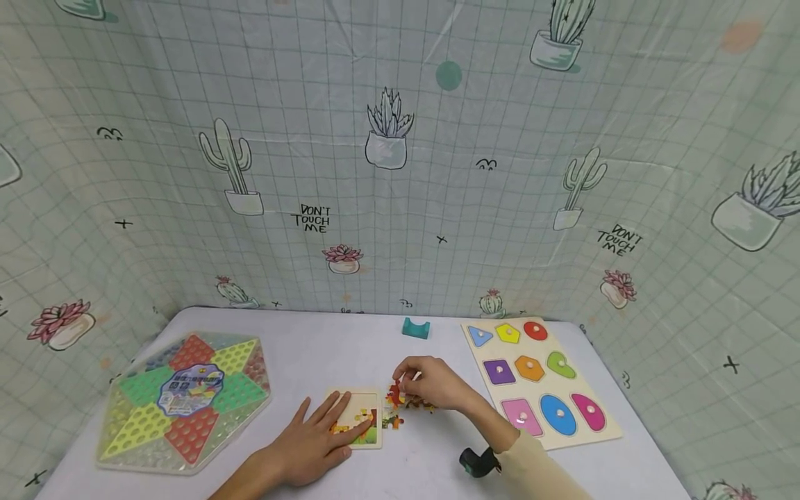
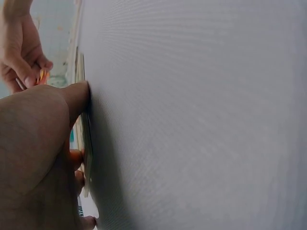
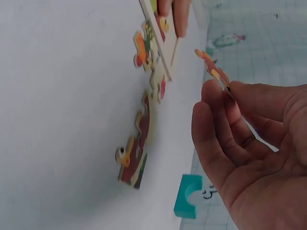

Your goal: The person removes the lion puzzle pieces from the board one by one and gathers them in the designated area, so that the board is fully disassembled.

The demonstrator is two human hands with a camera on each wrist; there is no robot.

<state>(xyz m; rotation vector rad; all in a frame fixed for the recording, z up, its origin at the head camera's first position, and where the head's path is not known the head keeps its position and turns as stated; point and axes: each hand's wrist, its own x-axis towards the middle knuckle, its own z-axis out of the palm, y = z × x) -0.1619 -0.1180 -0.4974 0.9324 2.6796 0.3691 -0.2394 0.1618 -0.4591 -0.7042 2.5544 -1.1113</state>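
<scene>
Between thumb and fingertips my right hand [image 1: 432,383] pinches a reddish-orange jigsaw piece [image 3: 213,69], raised over the table beside the puzzle tray. My left hand [image 1: 310,444] lies spread with straight fingers across the light wooden puzzle tray [image 1: 369,396], partly hiding the pieces inside it. Along the tray's right edge rests a green and orange jigsaw piece [image 1: 394,419]. More loose brown and yellow pieces [image 3: 140,124] lie in a row beyond it, beneath the right hand.
A hexagonal Chinese checkers box [image 1: 187,403] lies at the left. At the right is a shape-peg board [image 1: 544,375], with a black object [image 1: 478,462] near its front corner. A small teal block [image 1: 416,328] stands toward the back, before the patterned curtain.
</scene>
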